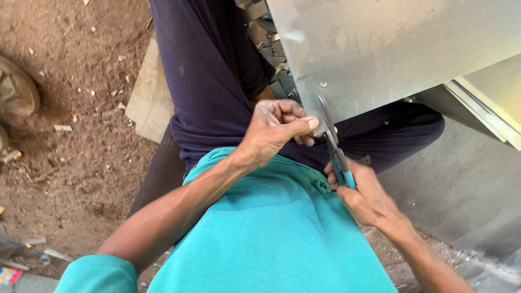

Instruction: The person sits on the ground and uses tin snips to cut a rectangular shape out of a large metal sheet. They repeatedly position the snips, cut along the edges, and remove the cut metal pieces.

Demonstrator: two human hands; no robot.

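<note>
The right hand (364,196) is clenched around the blue handles of metal snips (332,142), whose long axis runs nearly upright, blades pointing up and away into the lower edge of a grey metal sheet (391,49). The left hand (275,129) pinches that sheet's corner just beside the blades, above the person's lap and the dirt floor (76,119).

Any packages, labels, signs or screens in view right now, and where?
Small printed packet or wrapper: lying flat on the dirt at the bottom left corner, partly cut off by the frame edge, roughly rectangular, red, yellow and blue.
No signs, screens or other labels show.
</note>
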